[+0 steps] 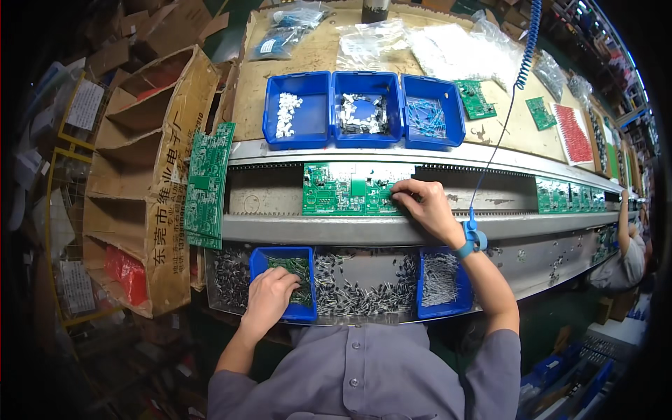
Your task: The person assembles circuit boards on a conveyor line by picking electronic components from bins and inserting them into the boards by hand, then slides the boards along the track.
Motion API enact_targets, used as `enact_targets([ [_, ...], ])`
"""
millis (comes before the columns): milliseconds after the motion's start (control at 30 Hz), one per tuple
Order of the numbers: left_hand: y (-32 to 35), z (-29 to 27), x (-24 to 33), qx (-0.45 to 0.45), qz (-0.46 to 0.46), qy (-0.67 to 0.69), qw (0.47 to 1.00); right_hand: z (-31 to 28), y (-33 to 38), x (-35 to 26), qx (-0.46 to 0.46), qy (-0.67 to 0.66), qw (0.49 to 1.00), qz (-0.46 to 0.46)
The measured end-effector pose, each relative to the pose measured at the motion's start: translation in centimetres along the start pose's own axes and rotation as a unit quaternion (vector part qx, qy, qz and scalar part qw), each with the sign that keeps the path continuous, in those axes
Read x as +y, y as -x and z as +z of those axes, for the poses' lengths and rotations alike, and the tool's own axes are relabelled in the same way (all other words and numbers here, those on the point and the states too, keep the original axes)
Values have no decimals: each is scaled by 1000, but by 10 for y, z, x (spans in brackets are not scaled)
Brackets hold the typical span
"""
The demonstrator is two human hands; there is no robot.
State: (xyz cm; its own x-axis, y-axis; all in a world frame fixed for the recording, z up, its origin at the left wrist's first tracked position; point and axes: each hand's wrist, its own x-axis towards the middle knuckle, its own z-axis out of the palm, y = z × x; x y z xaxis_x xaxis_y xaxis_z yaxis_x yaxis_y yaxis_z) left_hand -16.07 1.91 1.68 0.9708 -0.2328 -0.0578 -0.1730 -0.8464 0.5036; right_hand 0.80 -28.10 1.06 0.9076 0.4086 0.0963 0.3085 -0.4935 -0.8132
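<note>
A green circuit board (pixel 343 192) lies between the rails of the conveyor in front of me. My right hand (pixel 425 204) is at its right end, thumb and forefinger pinched at the board; anything between the fingertips is too small to make out. A blue wrist strap (pixel 473 239) circles my right wrist. My left hand (pixel 271 295) reaches into the near left blue bin (pixel 313 311), its fingers curled together at the green leaded components (pixel 299 267). Whatever those fingers hold is hidden. To the right stands another blue bin (pixel 465 302) of pale, thin-leaded parts (pixel 439 278).
Loose black leaded components (pixel 364 287) cover the metal tray between the near bins. Three blue bins (pixel 297 143) of parts stand behind the conveyor. Green boards (pixel 208 183) lean by a cardboard divider box (pixel 171 154). A coiled cord (pixel 530 42) hangs down. A co-worker (pixel 625 255) is at right.
</note>
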Motion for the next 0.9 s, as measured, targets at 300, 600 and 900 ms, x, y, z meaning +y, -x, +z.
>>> enact_targets([
  [300,-3,-2,3,100,-2,13,995,1,1,5,2,-7,1000,-3],
  [600,0,-5,-3,87,-20,17,996,-1,2,8,-16,17,997,-72],
  [900,0,-2,-3,130,-23,51,990,-2,-1,5,-51,21,995,-88],
])
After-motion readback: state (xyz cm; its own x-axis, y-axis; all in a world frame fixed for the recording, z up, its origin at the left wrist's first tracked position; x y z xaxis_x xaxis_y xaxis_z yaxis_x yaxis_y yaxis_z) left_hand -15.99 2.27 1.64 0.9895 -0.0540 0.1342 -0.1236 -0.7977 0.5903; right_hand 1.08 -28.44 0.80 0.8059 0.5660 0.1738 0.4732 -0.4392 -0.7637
